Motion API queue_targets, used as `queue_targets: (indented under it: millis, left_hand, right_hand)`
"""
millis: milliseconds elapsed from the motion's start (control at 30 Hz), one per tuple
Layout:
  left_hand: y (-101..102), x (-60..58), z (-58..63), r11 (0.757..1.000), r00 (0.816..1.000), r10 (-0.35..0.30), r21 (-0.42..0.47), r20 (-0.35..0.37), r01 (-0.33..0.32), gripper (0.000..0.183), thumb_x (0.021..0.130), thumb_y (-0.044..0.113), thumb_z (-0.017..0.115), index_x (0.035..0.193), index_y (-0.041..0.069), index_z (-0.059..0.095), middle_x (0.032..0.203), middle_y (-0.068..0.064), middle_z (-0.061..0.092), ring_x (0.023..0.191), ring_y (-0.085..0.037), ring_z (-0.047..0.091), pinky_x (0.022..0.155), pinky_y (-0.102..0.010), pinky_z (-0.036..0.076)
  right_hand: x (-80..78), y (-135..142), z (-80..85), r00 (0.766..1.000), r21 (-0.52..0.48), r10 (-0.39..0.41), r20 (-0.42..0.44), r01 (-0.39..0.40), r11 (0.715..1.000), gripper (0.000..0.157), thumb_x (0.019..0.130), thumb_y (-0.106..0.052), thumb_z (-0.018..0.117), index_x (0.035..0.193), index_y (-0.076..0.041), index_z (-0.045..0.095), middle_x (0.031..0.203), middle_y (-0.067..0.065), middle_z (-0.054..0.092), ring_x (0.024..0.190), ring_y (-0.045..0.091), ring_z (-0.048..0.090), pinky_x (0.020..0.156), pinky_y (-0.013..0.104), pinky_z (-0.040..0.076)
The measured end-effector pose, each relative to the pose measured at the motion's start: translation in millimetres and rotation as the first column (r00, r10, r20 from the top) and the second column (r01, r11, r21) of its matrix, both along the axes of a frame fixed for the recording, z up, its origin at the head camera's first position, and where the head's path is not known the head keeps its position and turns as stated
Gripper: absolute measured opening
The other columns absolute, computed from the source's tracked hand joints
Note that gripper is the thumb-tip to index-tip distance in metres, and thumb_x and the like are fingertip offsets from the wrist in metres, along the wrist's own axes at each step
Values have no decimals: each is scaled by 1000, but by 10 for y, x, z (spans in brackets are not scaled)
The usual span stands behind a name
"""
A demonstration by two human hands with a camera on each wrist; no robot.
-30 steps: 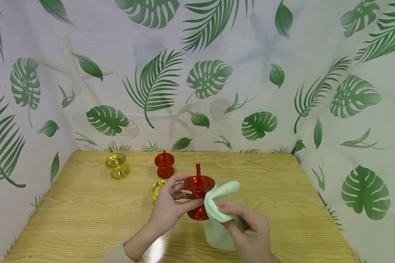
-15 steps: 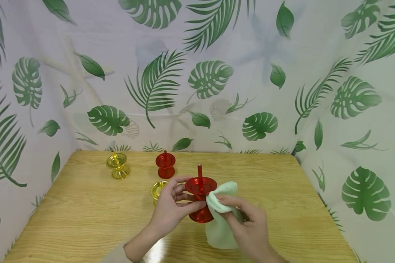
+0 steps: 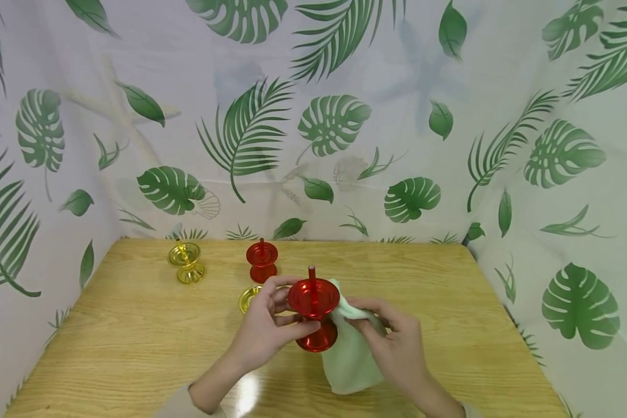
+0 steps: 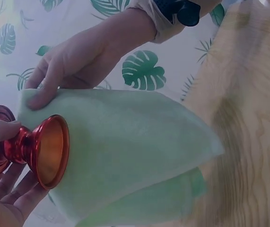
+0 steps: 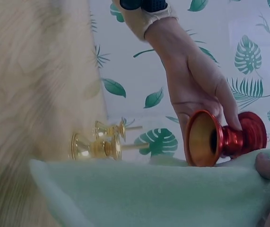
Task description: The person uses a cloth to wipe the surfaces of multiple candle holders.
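Observation:
My left hand [image 3: 258,334] grips a shiny red candle holder [image 3: 317,296] by its narrow waist, above the table. The holder has a wide dish with an upright post, and it tilts a little towards me. In the left wrist view its hollow base [image 4: 52,151] shows. My right hand [image 3: 397,342] pinches a pale green cloth [image 3: 350,360] at the holder's right side. The cloth's upper edge lies against the dish rim, and the rest hangs down behind the base. In the right wrist view the cloth [image 5: 158,194] covers much of the foreground.
A gold candle holder [image 3: 187,264] stands at the back left of the wooden table [image 3: 439,290]. Another red one [image 3: 262,264] stands at the back middle. A second gold one [image 3: 247,298] is partly hidden behind my left hand. Leaf-printed fabric [image 3: 345,203] walls the table.
The red candle holder has tipped towards me, so its dish shows more fully. The cloth's raised fold has dropped and slid behind the rim, my right hand moving with it.

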State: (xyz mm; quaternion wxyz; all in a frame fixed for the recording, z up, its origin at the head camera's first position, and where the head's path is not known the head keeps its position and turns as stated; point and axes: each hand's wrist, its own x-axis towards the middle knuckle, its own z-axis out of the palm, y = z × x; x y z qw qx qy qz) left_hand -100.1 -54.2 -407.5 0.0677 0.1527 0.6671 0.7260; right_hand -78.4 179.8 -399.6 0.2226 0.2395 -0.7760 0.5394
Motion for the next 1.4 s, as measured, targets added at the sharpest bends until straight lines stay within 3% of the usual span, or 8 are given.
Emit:
queue_targets:
  millis: [133,267,433,567,900,1067,1233,1400]
  left_hand:
    - [-136,-50,1,999,997,43,-30,-67,-45,72,84,-1,85,144,4,46,139,-24,68,113,-2,71,97,-28,61]
    - [-348,-98,-34,990,980,125,-40,-152,-133,72,83,-5,84,143,3,46,140,-19,69,116,-1,71,96,-28,61]
    - [-660,-134,-123,958,947,257,-82,-194,-276,72,82,-10,83,142,0,46,125,13,74,112,1,71,93,-22,61]
    - [-904,-152,-207,929,926,323,-122,-197,-350,72,82,-10,82,143,-2,44,119,28,70,110,4,68,93,-18,59]
    - [-1431,-222,-596,856,879,462,-200,-120,-477,76,84,-7,82,145,-2,38,118,33,66,107,9,66,93,-10,55]
    - [-1639,-283,-821,817,858,511,-278,-56,-505,75,88,2,83,145,0,35,114,36,60,104,12,62,91,-6,53]
    - [-1830,-331,-982,784,836,549,-347,0,-515,78,90,6,83,147,0,30,116,29,59,101,13,59,89,-5,53]
    - [-1958,-354,-1061,766,829,557,-416,52,-489,82,91,7,82,148,-3,23,142,-14,60,97,18,54,87,-3,50]
  right_hand:
    - [-55,54,16,1000,21,-19,4,19,1000,28,86,12,78,106,-7,79,103,12,82,98,-3,75,78,17,61]
    - [-73,114,44,998,34,-58,2,58,998,29,85,11,78,108,-8,81,102,10,82,95,-3,75,76,16,61]
    - [-88,219,51,991,47,-135,-2,135,990,30,83,10,80,106,-10,82,100,0,83,88,-5,74,67,13,57]
    - [-93,313,33,984,53,-176,19,174,983,29,83,10,81,105,-9,82,100,-8,82,87,-5,74,62,13,54]
    - [-108,477,-34,965,69,-252,67,247,967,28,84,6,83,103,-14,83,98,-17,80,80,-7,72,56,14,51]
    - [-104,537,-47,963,94,-261,71,254,963,24,86,3,82,104,-14,82,99,-23,78,80,-7,72,53,16,49]
    - [-103,570,-59,958,121,-268,103,255,959,21,88,-1,82,103,-15,82,100,-35,74,83,-8,72,57,16,53]
    - [-97,567,-53,960,102,-266,88,257,961,23,87,2,82,103,-14,82,100,-26,77,82,-7,72,56,16,53]
